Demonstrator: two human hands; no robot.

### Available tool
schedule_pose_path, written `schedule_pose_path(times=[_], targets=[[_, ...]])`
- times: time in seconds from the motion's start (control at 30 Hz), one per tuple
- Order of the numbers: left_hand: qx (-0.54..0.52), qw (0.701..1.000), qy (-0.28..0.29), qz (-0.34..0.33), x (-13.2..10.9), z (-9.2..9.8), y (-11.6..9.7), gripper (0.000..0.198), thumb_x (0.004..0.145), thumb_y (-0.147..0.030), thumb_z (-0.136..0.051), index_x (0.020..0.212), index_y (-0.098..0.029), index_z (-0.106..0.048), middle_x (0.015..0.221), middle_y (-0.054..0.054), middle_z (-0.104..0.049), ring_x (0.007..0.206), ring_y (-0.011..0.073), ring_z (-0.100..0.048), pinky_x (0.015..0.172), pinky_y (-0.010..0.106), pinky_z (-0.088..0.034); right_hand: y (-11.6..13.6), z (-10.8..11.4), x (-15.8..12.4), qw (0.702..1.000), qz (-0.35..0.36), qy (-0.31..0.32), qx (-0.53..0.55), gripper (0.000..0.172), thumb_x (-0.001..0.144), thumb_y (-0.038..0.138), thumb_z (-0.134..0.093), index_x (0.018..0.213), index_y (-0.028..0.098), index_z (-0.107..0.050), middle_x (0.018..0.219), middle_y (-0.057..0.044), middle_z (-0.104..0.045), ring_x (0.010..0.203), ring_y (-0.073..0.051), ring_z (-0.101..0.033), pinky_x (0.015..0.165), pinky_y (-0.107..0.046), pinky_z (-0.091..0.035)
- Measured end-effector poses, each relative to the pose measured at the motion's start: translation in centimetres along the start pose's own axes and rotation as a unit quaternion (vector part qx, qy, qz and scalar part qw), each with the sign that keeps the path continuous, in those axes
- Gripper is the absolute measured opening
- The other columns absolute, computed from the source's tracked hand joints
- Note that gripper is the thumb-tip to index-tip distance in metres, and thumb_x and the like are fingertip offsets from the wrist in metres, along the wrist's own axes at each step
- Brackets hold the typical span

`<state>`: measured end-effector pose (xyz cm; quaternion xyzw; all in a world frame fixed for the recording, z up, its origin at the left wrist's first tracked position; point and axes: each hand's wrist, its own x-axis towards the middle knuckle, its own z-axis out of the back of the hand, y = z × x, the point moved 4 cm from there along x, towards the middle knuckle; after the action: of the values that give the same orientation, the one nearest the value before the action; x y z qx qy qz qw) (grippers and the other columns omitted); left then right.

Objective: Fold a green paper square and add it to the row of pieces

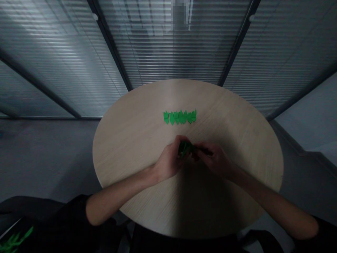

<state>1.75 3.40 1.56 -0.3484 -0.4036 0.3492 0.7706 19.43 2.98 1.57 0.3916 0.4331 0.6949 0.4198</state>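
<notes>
**Left hand** (168, 161): at lower centre of the frame, fingers curled and grasping the left side of a folded green paper piece (185, 148); the hand is raised just above the surface.

**Right hand** (216, 160): just right of the left hand, fingers pinched on the same piece from the other side. A narrow dark strip (206, 151) projects between the hands; its material is too dim to identify.

**Held piece:** dark green in the shadow of the hands and partly hidden by the fingers, so its exact shape cannot be determined.

**Row:** a straight line of overlapping pointed green paper pieces (179, 117) lies flat at the centre of the frame, above the hands and near them.

**Surface:** a round, pale wood-grain tabletop (137, 147) occupies the centre of the frame and carries the row.

**Lower left corner:** bright green spiky paper pieces (13, 242) lie on a dark object (31, 211), off the surface and well apart from the hands.

**Background:** a grey floor (44, 158) and glass panels with slatted blinds (60, 45) appear at the upper frame.
</notes>
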Motion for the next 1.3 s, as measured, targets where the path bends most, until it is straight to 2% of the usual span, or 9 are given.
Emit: schedule_pose_path(times=[0.13,0.43,0.6,0.83,0.97,1.1,1.3], targets=[[-0.013,1.000,0.001,0.014,0.08,0.07,-0.17,0.022,0.096,-0.015,-0.054,0.117,-0.020,-0.047,0.087,0.003,-0.072,0.072,0.0152,-0.069,0.059,0.027,-0.053,-0.40,-0.12,0.02,0.999,-0.010,0.010,0.033,0.018,0.095,0.026,-0.062,0.100,0.018,-0.077,0.086,-0.005,-0.080,0.077,-0.017,-0.077,0.072,-0.029,-0.063],[0.014,0.999,-0.026,0.017,0.12,0.33,0.31,0.025,0.094,-0.013,-0.055,0.117,-0.021,-0.048,0.089,0.002,-0.070,0.072,0.0146,-0.067,0.061,0.027,-0.053,-0.37,-0.08,0.04,0.997,-0.043,0.010,0.060,0.022,0.097,0.035,-0.063,0.105,0.019,-0.077,0.090,-0.005,-0.081,0.081,-0.018,-0.078,0.075,-0.029,-0.063],[-0.010,0.999,-0.047,0.026,0.13,0.54,0.27,0.027,0.095,-0.013,-0.056,0.119,-0.022,-0.046,0.089,0.003,-0.070,0.076,0.0167,-0.070,0.065,0.031,-0.058,-0.24,0.24,-0.06,0.998,-0.055,-0.003,0.019,0.024,0.097,0.037,-0.064,0.090,0.018,-0.076,0.078,-0.005,-0.078,0.070,-0.016,-0.075,0.066,-0.026,-0.059],[-0.025,0.998,-0.063,0.018,0.17,0.55,0.02,0.027,0.096,-0.013,-0.056,0.119,-0.022,-0.046,0.091,0.003,-0.069,0.076,0.0164,-0.070,0.063,0.030,-0.059,-0.11,0.55,-0.21,0.999,-0.029,-0.020,0.000,0.027,0.099,0.037,-0.063,0.083,0.019,-0.075,0.074,-0.004,-0.077,0.068,-0.016,-0.074,0.065,-0.026,-0.058],[-0.035,0.997,-0.064,0.015,0.17,0.56,0.16,0.027,0.098,-0.013,-0.056,0.120,-0.023,-0.045,0.094,0.003,-0.068,0.078,0.0157,-0.071,0.064,0.029,-0.060,-0.16,0.48,-0.22,0.999,-0.028,-0.018,0.014,0.028,0.099,0.040,-0.063,0.088,0.018,-0.076,0.077,-0.004,-0.078,0.068,-0.016,-0.075,0.064,-0.026,-0.059],[-0.042,0.997,-0.061,0.018,0.21,0.48,0.13,0.022,0.100,-0.017,-0.055,0.119,-0.022,-0.046,0.091,0.003,-0.069,0.076,0.0152,-0.069,0.062,0.027,-0.060,-0.15,0.47,-0.29,1.000,0.005,-0.015,-0.001,0.024,0.096,0.041,-0.068,0.100,0.019,-0.077,0.085,-0.005,-0.080,0.074,-0.017,-0.076,0.068,-0.027,-0.061],[-0.045,0.998,-0.047,0.021,0.27,0.32,-0.31,0.016,0.102,-0.023,-0.055,0.117,-0.021,-0.048,0.090,0.003,-0.069,0.073,0.0143,-0.067,0.063,0.027,-0.059,0.06,0.67,-0.39,0.998,0.029,-0.053,-0.011,0.022,0.093,0.040,-0.072,0.102,0.020,-0.076,0.084,-0.004,-0.080,0.073,-0.018,-0.077,0.068,-0.028,-0.062]])
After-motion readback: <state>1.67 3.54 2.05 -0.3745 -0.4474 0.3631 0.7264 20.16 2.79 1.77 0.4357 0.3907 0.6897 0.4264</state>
